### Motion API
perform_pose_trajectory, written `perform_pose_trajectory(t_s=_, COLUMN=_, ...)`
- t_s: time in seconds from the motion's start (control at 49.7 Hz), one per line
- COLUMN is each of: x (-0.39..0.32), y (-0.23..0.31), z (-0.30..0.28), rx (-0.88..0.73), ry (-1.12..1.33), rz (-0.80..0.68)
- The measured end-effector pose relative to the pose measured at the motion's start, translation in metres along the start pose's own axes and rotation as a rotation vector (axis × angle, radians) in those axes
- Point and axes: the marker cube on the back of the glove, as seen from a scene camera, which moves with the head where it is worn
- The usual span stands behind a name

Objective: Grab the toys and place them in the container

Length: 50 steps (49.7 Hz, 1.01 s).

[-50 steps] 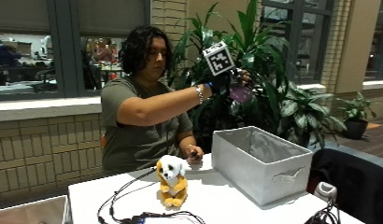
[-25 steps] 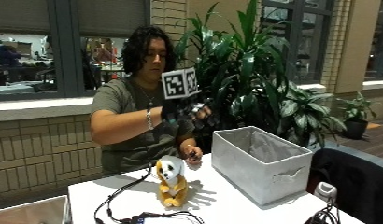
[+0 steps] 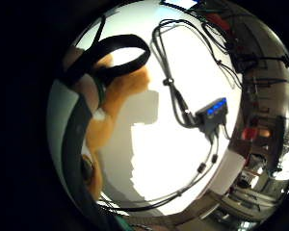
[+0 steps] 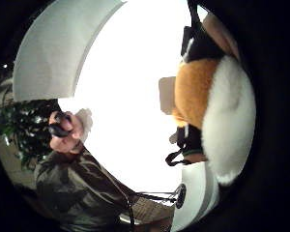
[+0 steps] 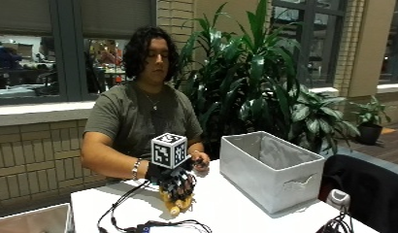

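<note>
A person's gloved right hand comes down over the plush dog standing upright on the white worktop, fingers draped around its head; the grey container waits well apart on the bare hand's side

A white table carried a grey fabric bin at one side and a plush dog near the middle (orange and white, mostly hidden under the hand). Black cables lay at the table's front edge.
</note>
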Motion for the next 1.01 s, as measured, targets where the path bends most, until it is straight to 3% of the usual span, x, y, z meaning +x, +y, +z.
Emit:
perform_pose_trajectory(t_s=0.08, x=-0.012, y=0.002, z=-0.039, rx=0.119, ry=-0.076, rz=-0.007)
perform_pose_trajectory(t_s=0.201, x=-0.066, y=0.016, z=-0.157, rx=0.311, ry=-0.226, rz=-0.068)
perform_pose_trajectory(t_s=0.282, x=-0.110, y=0.023, z=-0.232, rx=0.412, ry=-0.254, rz=-0.215)
perform_pose_trajectory(t_s=0.342, x=-0.150, y=0.021, z=-0.287, rx=0.443, ry=-0.341, rz=-0.368)
perform_pose_trajectory(t_s=0.423, x=-0.182, y=-0.012, z=-0.337, rx=0.414, ry=-0.448, rz=-0.400)
perform_pose_trajectory(t_s=0.503, x=-0.193, y=-0.056, z=-0.338, rx=0.457, ry=-0.209, rz=-0.431)
perform_pose_trajectory(t_s=0.624, x=-0.242, y=-0.098, z=-0.332, rx=0.351, ry=-0.393, rz=-0.288)
perform_pose_trajectory(t_s=0.724, x=-0.252, y=-0.128, z=-0.300, rx=0.253, ry=-0.171, rz=-0.321)
perform_pose_trajectory(t_s=0.825, x=-0.259, y=-0.132, z=-0.293, rx=0.201, ry=-0.234, rz=-0.368)
perform_pose_trajectory(t_s=1.006, x=-0.221, y=-0.110, z=-0.295, rx=0.206, ry=-0.254, rz=-0.320)
